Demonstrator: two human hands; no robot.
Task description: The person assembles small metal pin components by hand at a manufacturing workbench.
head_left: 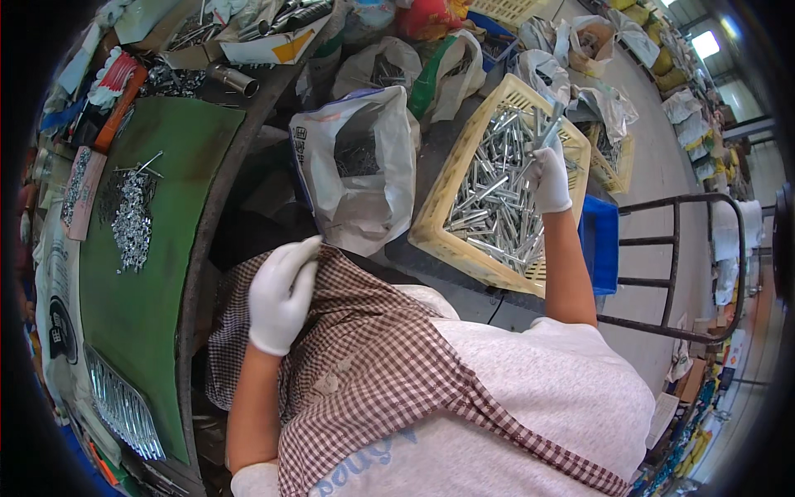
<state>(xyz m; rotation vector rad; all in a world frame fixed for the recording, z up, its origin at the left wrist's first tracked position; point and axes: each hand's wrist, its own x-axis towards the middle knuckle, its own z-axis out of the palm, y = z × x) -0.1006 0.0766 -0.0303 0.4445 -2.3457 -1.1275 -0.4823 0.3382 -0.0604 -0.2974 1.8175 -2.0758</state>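
My right hand, in a white glove, is raised over the far right side of a pale yellow plastic crate. Its fingers are closed around a few silver metal tubes that point upward. Many similar loose metal tubes fill the crate in a jumble. My left hand, also gloved in white, hovers over my brown checked apron. Its fingers are extended with the thumb a little apart, and nothing shows in it.
On the left, a bench with a green mat bears a pile of small metal parts and a row of shiny rods. An opened white sack stands before me. Right of the crate are a blue bin and a black metal frame.
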